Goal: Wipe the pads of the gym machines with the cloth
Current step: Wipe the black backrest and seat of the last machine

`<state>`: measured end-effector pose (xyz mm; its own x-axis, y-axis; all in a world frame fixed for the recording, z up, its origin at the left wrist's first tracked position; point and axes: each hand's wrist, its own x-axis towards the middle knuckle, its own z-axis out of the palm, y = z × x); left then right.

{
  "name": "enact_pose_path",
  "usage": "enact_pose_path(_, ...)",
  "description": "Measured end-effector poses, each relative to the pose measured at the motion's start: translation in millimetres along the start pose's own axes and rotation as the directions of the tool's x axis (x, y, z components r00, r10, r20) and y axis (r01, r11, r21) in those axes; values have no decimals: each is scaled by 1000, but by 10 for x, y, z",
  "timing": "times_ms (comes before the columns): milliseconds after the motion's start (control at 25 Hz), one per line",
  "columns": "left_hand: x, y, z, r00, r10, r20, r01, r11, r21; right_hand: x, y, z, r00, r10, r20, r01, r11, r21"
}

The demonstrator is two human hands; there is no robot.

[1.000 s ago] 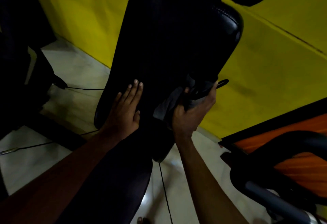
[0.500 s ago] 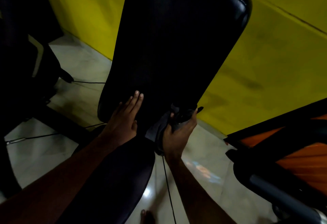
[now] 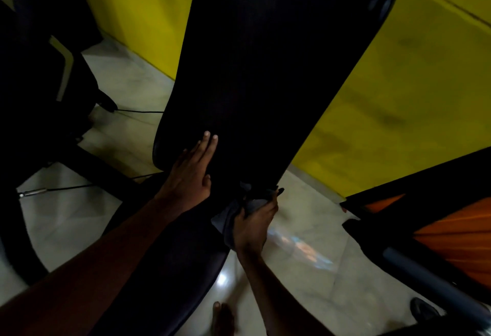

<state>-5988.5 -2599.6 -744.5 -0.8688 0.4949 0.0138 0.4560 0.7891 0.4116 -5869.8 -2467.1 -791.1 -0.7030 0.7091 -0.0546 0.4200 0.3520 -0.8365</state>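
A long black back pad (image 3: pixel 271 65) of a gym bench rises tilted through the middle of the head view. Below it lies the black seat pad (image 3: pixel 170 269), partly under my left forearm. My left hand (image 3: pixel 190 173) lies flat on the back pad's lower left part, fingers together and straight. My right hand (image 3: pixel 253 225) grips a dark grey cloth (image 3: pixel 231 219) bunched against the back pad's bottom right corner. Part of the cloth is hidden in my fist.
A yellow wall (image 3: pixel 398 96) stands behind the bench. A black machine frame (image 3: pixel 39 96) and thin cables (image 3: pixel 66 188) are on the left. An orange-and-black machine (image 3: pixel 438 229) with a grey bar stands at right. Pale tiled floor (image 3: pixel 305 256) lies below; my bare toes (image 3: pixel 220 314) show.
My right hand has slid the cloth down the back pad's right side to its bottom corner. My left hand has stayed flat on the pad's lower left.
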Motion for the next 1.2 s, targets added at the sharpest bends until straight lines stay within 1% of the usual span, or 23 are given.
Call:
enact_pose_path(120,-117,-96,77,1000,-18,25,18,1000,18,-58,14,-1,998,54,21,-53,998,-33)
enact_pose_path(280,-299,-273,158,994,-77,72,75,997,21,-127,29,-59,1000,5,24,-3,997,-80)
enact_pose_path(400,-388,-330,222,992,-84,91,79,995,58,-148,1,-120,999,5,52,2,990,-142)
enact_pose_path(440,-403,-338,232,991,-89,99,82,994,73,-177,-37,-157,998,-18,58,28,983,-182)
enact_pose_path(480,-415,-351,243,989,-102,107,92,992,91,-214,-74,-205,993,-85,83,103,963,-251)
enact_pose_path(520,-428,-371,245,985,-126,117,113,987,112,-244,-95,-256,970,-191,150,233,908,-349)
enact_pose_path(560,-444,-411,248,979,-158,131,141,982,129,-241,-121,-296,913,-316,257,403,795,-454)
enact_pose_path(600,-473,-476,254,970,-193,149,171,975,145,-185,-141,-313,827,-420,374,562,632,-533)
enact_pose_path(640,-517,-553,268,957,-231,174,204,965,163,-58,-159,-306,741,-493,457,668,471,-576)
enact_pose_path(680,-571,-641,284,942,-272,198,237,953,187,107,-190,-287,684,-520,512,718,357,-597)
enact_pose_path(720,-637,-725,302,927,-310,213,269,942,199,255,-227,-275,665,-499,556,732,284,-620)
enact_pose_path(800,-784,-867,340,908,-358,217,328,931,162,449,-281,-271,643,-404,650,746,140,-651)
enact_pose_path(880,-889,-959,379,908,-359,217,345,933,99,533,-312,-212,572,-328,752,787,-40,-616)
enact_pose_path(920,-921,-998,383,909,-350,225,345,936,64,543,-346,-108,514,-296,805,811,-137,-568)
enact_pose_path(960,-945,-1029,385,910,-344,230,346,938,30,557,-396,48,427,-300,853,831,-241,-501)
enact_pose_path(1000,-961,-1058,391,913,-339,226,347,938,3,586,-435,252,335,-316,888,845,-316,-431)
enact_pose_path(1040,-976,-1081,409,917,-335,216,347,938,-16,618,-496,425,282,-271,920,848,-379,-371)
enact_pose_path(1080,-979,-1100,426,920,-332,207,345,938,-32,676,-534,578,252,-161,954,871,-392,-296)
enact_pose_path(1120,-982,-1113,435,922,-329,204,342,939,-35,724,-552,667,220,-76,973,896,-379,-232)
enact_pose_path(1160,-986,-1111,440,922,-329,203,341,940,-26,762,-549,703,175,-43,984,907,-382,-178)
enact_pose_path(1200,-996,-1099,450,921,-332,201,342,939,-17,767,-588,657,187,-5,982,903,-393,-174)
